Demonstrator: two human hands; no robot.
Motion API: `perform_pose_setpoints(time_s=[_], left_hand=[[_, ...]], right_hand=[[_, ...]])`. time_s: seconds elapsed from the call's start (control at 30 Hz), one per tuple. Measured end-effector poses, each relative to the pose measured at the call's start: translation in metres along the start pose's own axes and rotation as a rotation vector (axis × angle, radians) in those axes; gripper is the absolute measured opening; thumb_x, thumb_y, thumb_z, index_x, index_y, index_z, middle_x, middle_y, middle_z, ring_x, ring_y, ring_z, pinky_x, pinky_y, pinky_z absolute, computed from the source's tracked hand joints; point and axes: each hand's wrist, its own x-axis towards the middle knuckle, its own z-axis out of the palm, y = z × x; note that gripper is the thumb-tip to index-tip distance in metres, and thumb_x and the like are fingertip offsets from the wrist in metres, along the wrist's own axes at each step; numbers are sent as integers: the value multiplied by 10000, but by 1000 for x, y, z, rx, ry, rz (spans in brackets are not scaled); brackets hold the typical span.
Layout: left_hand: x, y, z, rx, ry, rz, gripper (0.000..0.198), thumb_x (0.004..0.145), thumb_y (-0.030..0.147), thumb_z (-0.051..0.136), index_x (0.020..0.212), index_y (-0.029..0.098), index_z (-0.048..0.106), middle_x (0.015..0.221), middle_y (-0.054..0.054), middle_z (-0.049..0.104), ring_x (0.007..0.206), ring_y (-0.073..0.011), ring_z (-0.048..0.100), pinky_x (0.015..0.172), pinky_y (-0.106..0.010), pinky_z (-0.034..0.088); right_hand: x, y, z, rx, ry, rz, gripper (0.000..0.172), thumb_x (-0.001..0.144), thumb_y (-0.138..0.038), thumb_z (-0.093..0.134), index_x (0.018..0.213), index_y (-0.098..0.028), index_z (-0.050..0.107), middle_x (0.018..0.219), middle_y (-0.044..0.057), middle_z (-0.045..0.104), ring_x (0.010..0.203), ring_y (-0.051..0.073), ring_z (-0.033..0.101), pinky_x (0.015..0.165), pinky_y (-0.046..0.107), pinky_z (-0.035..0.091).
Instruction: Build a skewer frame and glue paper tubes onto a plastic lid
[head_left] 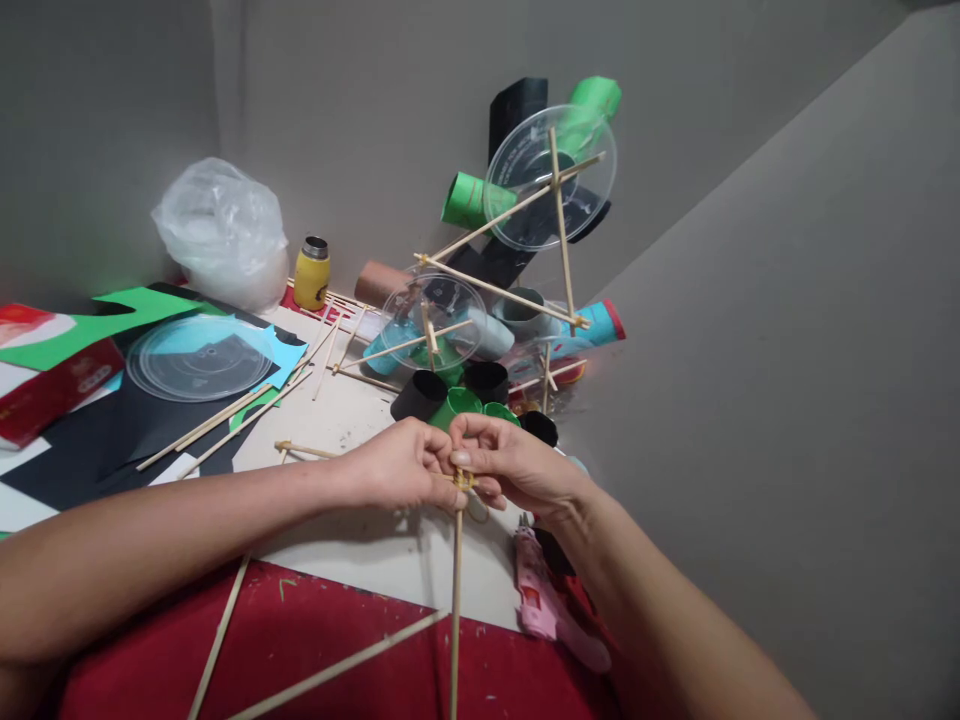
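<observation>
Above the white board, my left hand [416, 465] pinches thin wooden sticks [457, 600] near the place where they meet. A yellowish rubber band [463, 480] is wound around that joint, and a loose loop of it hangs below. The fingers of my right hand [517, 465] are closed on the band, touching the joint from the other side. One stick points straight down toward the bottom edge. Another wooden stick [307, 450] with a banded end shows behind my left wrist. Fingers partly hide the joint.
A pink hot glue gun [544, 600] lies right of the board [360, 560]. Behind my hands stand paper tubes [418, 396], clear plastic lids [510, 215] and stick frames. At left are loose sticks [232, 415], more lids [199, 365], a yellow bottle [312, 275] and a plastic bag [225, 230].
</observation>
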Motion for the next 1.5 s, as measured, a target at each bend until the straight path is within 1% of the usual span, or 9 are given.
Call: perform_pose_setpoints(time_s=[0.23, 0.43, 0.67, 0.83, 1.0, 1.13, 1.33, 1.43, 1.5], left_hand=[[-1, 0, 3, 22, 46, -18, 268, 591, 198, 739, 725, 164, 509, 562, 61, 520, 511, -82, 463, 500, -198, 308], [-3, 2, 5, 26, 49, 18, 334, 638, 168, 694, 808, 209, 410, 514, 113, 476, 434, -54, 369, 455, -179, 249], [-5, 0, 5, 64, -15, 69, 272, 700, 201, 672, 864, 199, 455, 563, 100, 472, 475, -60, 374, 478, -190, 266], [-4, 0, 6, -8, -32, 86, 219, 675, 150, 675, 800, 173, 496, 593, 89, 482, 534, -61, 405, 543, -196, 302], [-3, 1, 6, 28, -18, 79, 202, 669, 157, 675, 765, 171, 498, 566, 91, 468, 528, -65, 394, 540, -201, 306], [-2, -2, 5, 96, 6, 60, 201, 685, 196, 672, 789, 173, 502, 563, 82, 468, 522, -76, 385, 503, -206, 282], [-1, -4, 4, 130, -11, 76, 212, 691, 226, 685, 812, 166, 522, 584, 70, 480, 537, -80, 389, 501, -210, 285], [-1, -4, 4, 125, -7, 76, 215, 695, 228, 683, 808, 169, 510, 557, 82, 457, 517, -76, 370, 490, -209, 274], [-1, -4, 4, 124, -7, 81, 212, 700, 225, 682, 810, 169, 510, 555, 82, 460, 515, -76, 377, 489, -208, 276]], right_hand=[[-2, 2, 1, 61, 16, 33, 312, 726, -309, 797, 849, -193, 535, 623, -60, 577, 358, 17, 377, 275, 109, 359], [-9, 10, -3, 118, 3, 37, 304, 738, -279, 792, 861, -197, 526, 518, -92, 507, 350, 26, 349, 281, 115, 372], [-21, 27, 4, 198, 93, -47, 369, 705, -356, 816, 850, -200, 514, 520, -108, 460, 374, 16, 333, 328, 101, 378], [-25, 23, 8, 252, 133, -57, 329, 714, -326, 812, 850, -191, 544, 558, -89, 482, 389, 10, 326, 321, 86, 332], [-31, 20, 8, 289, 150, -15, 317, 689, -290, 830, 833, -187, 567, 553, -86, 498, 374, 5, 323, 305, 81, 306], [-35, 23, 7, 214, 179, -40, 278, 703, -292, 818, 851, -174, 614, 504, -93, 481, 358, 18, 370, 304, 98, 343], [-42, 25, 8, -16, 222, -18, 294, 666, -310, 834, 845, -141, 674, 511, -48, 581, 371, 51, 496, 348, 138, 416], [-47, 22, 13, -133, 262, 34, 283, 660, -336, 833, 798, -137, 688, 507, -40, 579, 417, 63, 518, 399, 160, 453], [-49, 21, 18, -192, 301, -3, 276, 668, -355, 825, 777, -148, 678, 524, -38, 577, 443, 69, 517, 423, 173, 461]])
